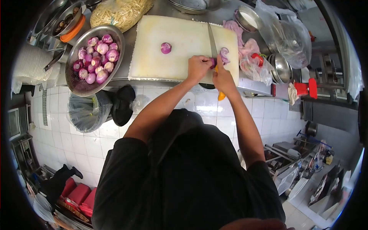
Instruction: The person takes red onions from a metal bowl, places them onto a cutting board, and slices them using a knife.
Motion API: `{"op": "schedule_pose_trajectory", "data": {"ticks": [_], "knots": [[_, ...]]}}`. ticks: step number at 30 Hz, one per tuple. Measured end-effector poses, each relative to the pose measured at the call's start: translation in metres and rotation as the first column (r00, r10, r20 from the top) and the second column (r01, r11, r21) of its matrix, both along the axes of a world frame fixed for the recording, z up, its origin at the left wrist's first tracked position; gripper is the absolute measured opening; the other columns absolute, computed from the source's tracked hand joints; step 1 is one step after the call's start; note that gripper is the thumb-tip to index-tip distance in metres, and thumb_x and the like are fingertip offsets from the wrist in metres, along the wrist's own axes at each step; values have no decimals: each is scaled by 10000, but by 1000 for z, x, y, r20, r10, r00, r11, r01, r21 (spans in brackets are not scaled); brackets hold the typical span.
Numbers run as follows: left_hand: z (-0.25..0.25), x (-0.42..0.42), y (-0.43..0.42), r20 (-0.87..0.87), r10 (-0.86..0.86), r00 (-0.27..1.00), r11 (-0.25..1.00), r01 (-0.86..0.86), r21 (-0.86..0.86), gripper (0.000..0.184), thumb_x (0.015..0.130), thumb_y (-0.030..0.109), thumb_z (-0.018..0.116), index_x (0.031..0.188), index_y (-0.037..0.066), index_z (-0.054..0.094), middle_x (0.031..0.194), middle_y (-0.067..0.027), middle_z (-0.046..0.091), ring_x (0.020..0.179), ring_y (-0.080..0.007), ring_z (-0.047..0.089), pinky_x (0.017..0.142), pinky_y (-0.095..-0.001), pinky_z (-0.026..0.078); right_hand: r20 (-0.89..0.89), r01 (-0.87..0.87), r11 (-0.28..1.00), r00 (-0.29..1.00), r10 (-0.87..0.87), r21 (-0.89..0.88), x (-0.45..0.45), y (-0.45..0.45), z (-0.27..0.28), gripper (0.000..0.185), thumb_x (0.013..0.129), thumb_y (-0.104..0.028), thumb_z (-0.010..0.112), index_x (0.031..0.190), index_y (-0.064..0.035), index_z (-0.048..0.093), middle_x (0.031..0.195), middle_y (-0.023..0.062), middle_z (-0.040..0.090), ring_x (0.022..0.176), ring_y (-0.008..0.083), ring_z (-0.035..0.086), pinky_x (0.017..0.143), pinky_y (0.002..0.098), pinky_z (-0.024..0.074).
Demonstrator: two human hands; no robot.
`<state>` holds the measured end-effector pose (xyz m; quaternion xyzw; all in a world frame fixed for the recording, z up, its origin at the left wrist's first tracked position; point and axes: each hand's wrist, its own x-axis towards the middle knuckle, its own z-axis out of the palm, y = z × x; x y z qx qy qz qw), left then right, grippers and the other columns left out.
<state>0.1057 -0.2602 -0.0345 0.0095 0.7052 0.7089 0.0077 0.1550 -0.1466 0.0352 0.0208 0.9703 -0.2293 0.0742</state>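
Note:
My right hand [224, 78] is closed round the yellow handle of a kitchen knife [212, 41], its long blade pointing to the far side of the white cutting board [147, 63]. Left of the blade, my left hand [198, 68] grips a purple onion [213, 63], mostly covered by the fingers. Cut onion slices [224, 55] lie on the board just right of the blade. Farther left on the board sits another purple onion [166, 48], apart from both hands. A metal colander [73, 86] full of peeled purple onions stands left of the board.
Behind the board lie a bag of pale yellow strips [119, 14] and a metal bowl [194, 5]. Pink cloths [249, 46], a plastic bag with something red [256, 69] and stacked metal bowls [281, 69] crowd the right. A lined bin [88, 115] stands below the colander.

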Motion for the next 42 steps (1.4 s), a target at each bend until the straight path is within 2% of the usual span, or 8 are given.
{"op": "schedule_pose_trajectory", "data": {"ticks": [7, 16, 23, 26, 29, 35, 38, 42], "knots": [[-2, -2, -1, 81, -63, 995, 992, 54, 110, 146, 754, 74, 684, 818, -50, 726, 699, -131, 710, 608, -131, 666, 590, -265, 531, 205, 38, 999, 978, -33, -22, 33, -5, 60, 726, 871, -81, 482, 1526, -83, 170, 808, 299, 643, 595, 391, 641, 670, 476, 521], [-7, -4, 1, 4, -26, 1000, 1000, 25, 18, 151, 764, 96, 673, 810, -37, 729, 682, -135, 700, 591, -142, 659, 580, -272, 522, -24, 35, 999, 999, -35, -14, 9, -7, -1, 711, 877, -86, 505, 1518, -88, 197, 864, 336, 635, 843, 508, 608, 789, 535, 476], [5, -1, -6, 19, -74, 997, 997, 73, 37, 144, 762, 102, 678, 783, -31, 730, 655, -128, 696, 567, -135, 653, 560, -273, 516, 158, 45, 998, 987, -36, -50, 21, 2, 40, 722, 890, -109, 495, 1535, -98, 171, 835, 223, 654, 502, 255, 620, 522, 389, 523], [4, 0, -3, 6, -65, 998, 997, 64, 40, 147, 765, 104, 682, 778, -35, 727, 652, -124, 695, 573, -134, 662, 559, -269, 520, 270, 102, 994, 959, -85, -47, 35, -13, 67, 720, 887, -94, 491, 1531, -90, 169, 872, 270, 657, 600, 342, 654, 613, 449, 537], [3, 1, -3, 19, -75, 997, 997, 74, 26, 162, 788, 106, 684, 808, -50, 722, 681, -116, 706, 603, -122, 669, 577, -260, 529, 58, -11, 999, 998, 9, 46, 38, -10, 42, 736, 876, -86, 502, 1529, -80, 162, 883, 311, 651, 745, 441, 652, 730, 507, 517], [2, -3, -1, 29, -54, 998, 998, 54, -16, 177, 786, 108, 689, 835, -58, 724, 696, -116, 711, 606, -107, 659, 591, -254, 534, 17, 38, 999, 999, -38, 7, 5, -7, -4, 764, 863, -102, 525, 1530, -91, 153, 905, 345, 636, 867, 506, 612, 810, 535, 476], [6, 0, -2, 25, -66, 997, 997, 67, -25, 156, 765, 103, 686, 805, -42, 729, 668, -114, 702, 567, -123, 648, 559, -262, 518, -15, -8, 1000, 1000, 8, 3, -4, 11, -5, 756, 866, -101, 522, 1534, -127, 169, 909, 319, 652, 742, 444, 652, 738, 499, 517], [4, -1, 0, 59, -65, 996, 997, 62, 54, 145, 759, 101, 680, 790, -32, 731, 648, -102, 696, 545, -126, 636, 540, -261, 505, 297, 149, 983, 948, -112, -105, 8, -3, 68, 738, 875, -101, 498, 1540, -151, 184, 871, 244, 662, 548, 299, 633, 567, 415, 535]]}}
